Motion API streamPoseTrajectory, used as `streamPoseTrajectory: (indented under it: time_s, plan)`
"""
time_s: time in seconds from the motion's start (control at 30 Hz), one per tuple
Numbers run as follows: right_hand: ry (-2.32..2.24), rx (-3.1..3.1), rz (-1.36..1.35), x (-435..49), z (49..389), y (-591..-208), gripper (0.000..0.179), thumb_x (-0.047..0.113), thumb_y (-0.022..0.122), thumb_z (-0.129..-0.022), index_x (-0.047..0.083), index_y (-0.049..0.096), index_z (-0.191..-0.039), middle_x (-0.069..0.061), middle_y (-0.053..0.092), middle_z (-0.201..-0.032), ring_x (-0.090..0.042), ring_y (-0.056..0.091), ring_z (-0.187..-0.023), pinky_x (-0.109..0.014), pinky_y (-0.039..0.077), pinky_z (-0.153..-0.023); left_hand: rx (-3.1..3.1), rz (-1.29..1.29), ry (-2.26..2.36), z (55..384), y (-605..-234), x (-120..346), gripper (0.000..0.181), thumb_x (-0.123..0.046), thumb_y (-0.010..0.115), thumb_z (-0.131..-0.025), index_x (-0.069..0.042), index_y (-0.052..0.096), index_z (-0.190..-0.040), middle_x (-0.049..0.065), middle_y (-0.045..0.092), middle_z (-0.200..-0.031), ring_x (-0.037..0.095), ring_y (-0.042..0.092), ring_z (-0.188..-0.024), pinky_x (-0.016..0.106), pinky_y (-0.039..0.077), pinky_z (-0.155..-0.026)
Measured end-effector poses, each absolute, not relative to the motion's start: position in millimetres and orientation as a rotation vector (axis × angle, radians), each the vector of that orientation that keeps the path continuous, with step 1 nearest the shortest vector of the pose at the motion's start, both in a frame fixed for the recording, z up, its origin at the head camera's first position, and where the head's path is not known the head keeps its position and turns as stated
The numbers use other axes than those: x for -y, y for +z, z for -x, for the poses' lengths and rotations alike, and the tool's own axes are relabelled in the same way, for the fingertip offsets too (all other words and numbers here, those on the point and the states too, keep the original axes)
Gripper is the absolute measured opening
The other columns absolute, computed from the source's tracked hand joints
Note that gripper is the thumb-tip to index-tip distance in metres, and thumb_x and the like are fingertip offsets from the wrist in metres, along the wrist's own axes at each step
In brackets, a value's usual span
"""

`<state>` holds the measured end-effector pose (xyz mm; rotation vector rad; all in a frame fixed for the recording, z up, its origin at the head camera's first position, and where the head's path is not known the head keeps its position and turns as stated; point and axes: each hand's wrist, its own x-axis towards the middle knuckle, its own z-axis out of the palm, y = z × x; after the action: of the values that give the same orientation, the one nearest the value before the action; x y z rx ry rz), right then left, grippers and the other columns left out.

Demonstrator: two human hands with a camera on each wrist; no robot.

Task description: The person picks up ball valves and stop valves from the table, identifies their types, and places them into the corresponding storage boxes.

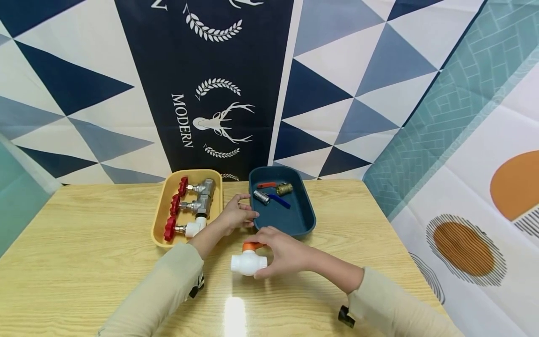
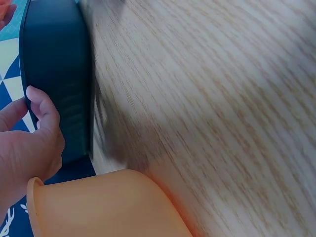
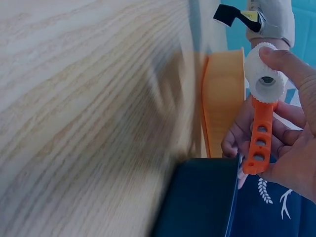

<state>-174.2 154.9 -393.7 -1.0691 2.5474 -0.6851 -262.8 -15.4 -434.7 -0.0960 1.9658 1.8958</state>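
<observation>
A white plastic ball valve with an orange lever handle is held up in my right hand, in front of the dark blue bin. The thumb presses on its white body, and the other fingers are by the handle. My left hand grips the near left rim of that bin, its thumb outside the wall. Inside the bin lie a brass valve, a red lever, a small silver valve and a blue lever.
Left of the blue bin stands a yellow bin with several valves with red round handles in a row. Both bins stand at the back of the wooden table, against a patterned cloth backdrop.
</observation>
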Motion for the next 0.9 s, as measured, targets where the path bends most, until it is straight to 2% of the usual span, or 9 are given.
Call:
streamPoseTrajectory:
  time_s: [0.3,0.9]
  plan:
    - [-0.733,-2.564,1.062,-161,177,-391,0.062,0.037,0.078,-0.073,0.020,0.055,-0.128,0.003,0.055,-0.121,-0.013,0.047,-0.107,-0.030,0.046,-0.089,-1.962,0.097,1.897,263,-434,15,0.067,0.002,0.064,-0.084,-0.011,0.030,-0.141,0.011,0.045,-0.101,0.017,0.054,-0.072,0.025,0.055,-0.062]
    - [-0.771,-2.649,0.993,-176,184,-384,0.067,0.036,0.079,-0.073,0.013,0.054,-0.130,-0.002,0.054,-0.117,-0.016,0.051,-0.103,-0.034,0.049,-0.085,-1.960,0.107,1.895,261,-433,16,0.067,0.003,0.064,-0.084,-0.012,0.031,-0.141,0.011,0.044,-0.103,0.021,0.057,-0.080,0.025,0.055,-0.062]
